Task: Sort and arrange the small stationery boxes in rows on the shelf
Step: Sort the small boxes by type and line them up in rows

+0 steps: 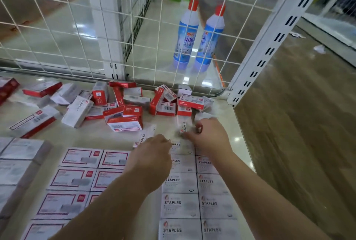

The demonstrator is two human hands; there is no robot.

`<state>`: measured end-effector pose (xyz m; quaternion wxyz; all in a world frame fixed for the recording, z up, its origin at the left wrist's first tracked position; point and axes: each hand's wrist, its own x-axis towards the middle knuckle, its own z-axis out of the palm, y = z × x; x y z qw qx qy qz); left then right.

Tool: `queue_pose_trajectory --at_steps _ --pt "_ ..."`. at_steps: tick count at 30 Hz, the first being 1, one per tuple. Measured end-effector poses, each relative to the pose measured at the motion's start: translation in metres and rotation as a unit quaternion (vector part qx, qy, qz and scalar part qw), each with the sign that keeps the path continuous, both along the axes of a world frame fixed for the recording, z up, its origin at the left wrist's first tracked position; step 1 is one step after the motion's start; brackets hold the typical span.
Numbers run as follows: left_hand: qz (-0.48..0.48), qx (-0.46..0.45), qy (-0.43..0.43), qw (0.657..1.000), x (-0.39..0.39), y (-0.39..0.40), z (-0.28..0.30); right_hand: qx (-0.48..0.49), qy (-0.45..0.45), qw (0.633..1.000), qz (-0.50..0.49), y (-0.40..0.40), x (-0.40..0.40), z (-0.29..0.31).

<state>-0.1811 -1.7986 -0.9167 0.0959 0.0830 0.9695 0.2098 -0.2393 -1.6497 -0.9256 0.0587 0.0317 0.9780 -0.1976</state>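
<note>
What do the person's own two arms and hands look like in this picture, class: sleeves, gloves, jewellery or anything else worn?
Both arms are bare from the bottom edge of the picture to the fingers: no sleeves show. The left hand and the right hand wear no gloves. No watch, bracelet or ring is visible on either wrist or hand, and no markings show. The picture is slightly blurred, so fine details cannot be ruled out.

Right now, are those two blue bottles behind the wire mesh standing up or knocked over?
Standing upright. Both blue bottles rest on their bases, red caps on top, side by side behind the wire mesh; their lean looks like wide-angle lens distortion.
</note>
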Motion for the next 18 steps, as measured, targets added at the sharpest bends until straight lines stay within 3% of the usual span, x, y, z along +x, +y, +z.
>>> queue_pose_trajectory --at_steps 11,18 --pt "-0.03 0.016 -0.015 0.999 0.005 -0.008 0.002 0.044 0.0 0.998 -0.037 -0.016 -0.006 -0.002" --pt "-0.014 0.019 -0.032 0.999 0.008 -0.011 0.011 -0.107 0.008 0.99 -0.095 -0.02 -0.006 0.002"
